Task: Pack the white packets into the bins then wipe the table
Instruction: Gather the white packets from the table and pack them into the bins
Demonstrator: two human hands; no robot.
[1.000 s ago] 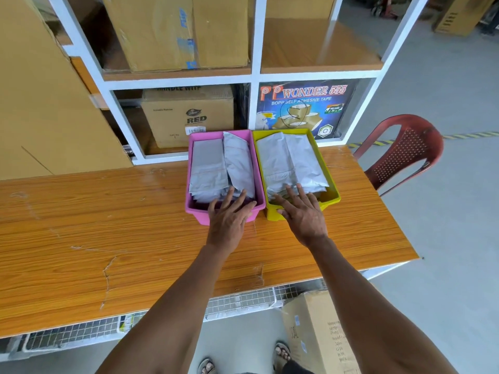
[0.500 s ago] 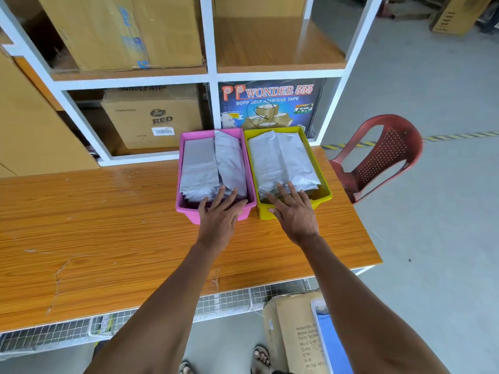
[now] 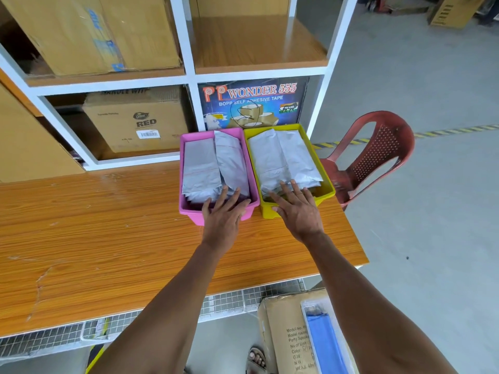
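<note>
Left hand (image 3: 222,221) is lying flat, fingers straight, over the pink plastic bin's (image 3: 189,168) near rim. Right hand (image 3: 298,211) is doing likewise on the yellow plastic bin (image 3: 328,186), fingertips seemingly touching white plastic packets (image 3: 283,157).

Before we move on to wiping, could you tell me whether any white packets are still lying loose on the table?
No, the white packets sit inside the pink bin and yellow bin; none lie on the table.
</note>
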